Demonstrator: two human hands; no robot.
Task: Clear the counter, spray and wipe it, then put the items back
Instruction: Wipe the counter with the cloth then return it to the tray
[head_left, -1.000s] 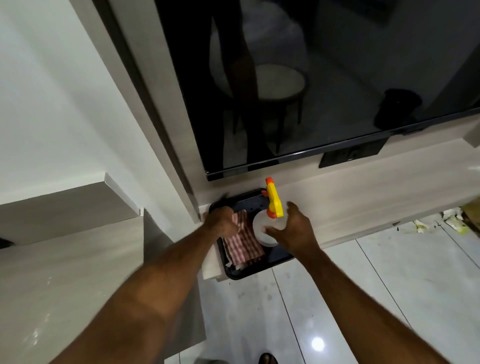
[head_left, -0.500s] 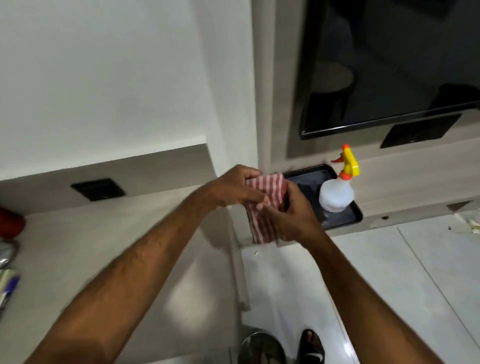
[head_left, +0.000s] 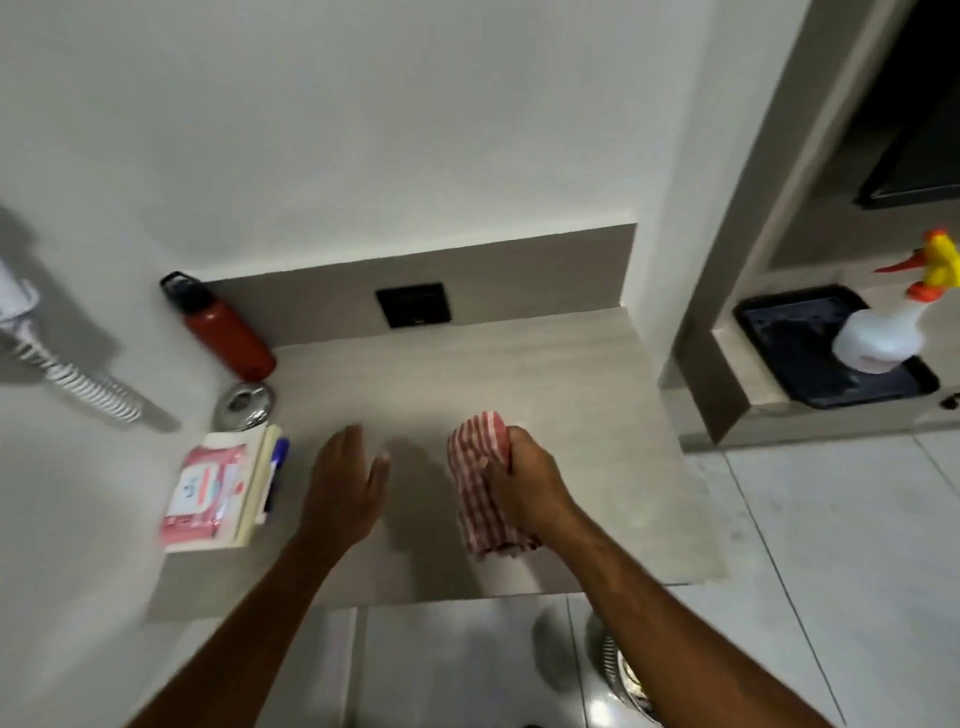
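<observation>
My right hand (head_left: 524, 475) grips a red-and-white checked cloth (head_left: 480, 483) over the middle of the grey counter (head_left: 467, 374). My left hand (head_left: 348, 483) hovers flat and empty just left of it, fingers apart. At the counter's left stand a red bottle (head_left: 223, 330), a round metal lid (head_left: 245, 406), a pink wipes pack (head_left: 205, 491) lying on a cream notebook (head_left: 257, 499), and a blue pen (head_left: 275, 467). The white spray bottle (head_left: 883, 332) with a yellow-orange trigger stands on a black tray (head_left: 769, 332) on the lower ledge to the right.
A black wall socket (head_left: 413, 304) sits in the backsplash. A white coiled cord (head_left: 72, 379) hangs at the far left. A dark screen (head_left: 914, 171) hangs above the right ledge. Tiled floor (head_left: 805, 519) lies right of the counter, and a metal bin (head_left: 623, 670) stands below its front edge.
I have turned left from the tray to the counter. The cloth left the tray, passed between both hands, and is now in my right hand alone; my left hand has let go.
</observation>
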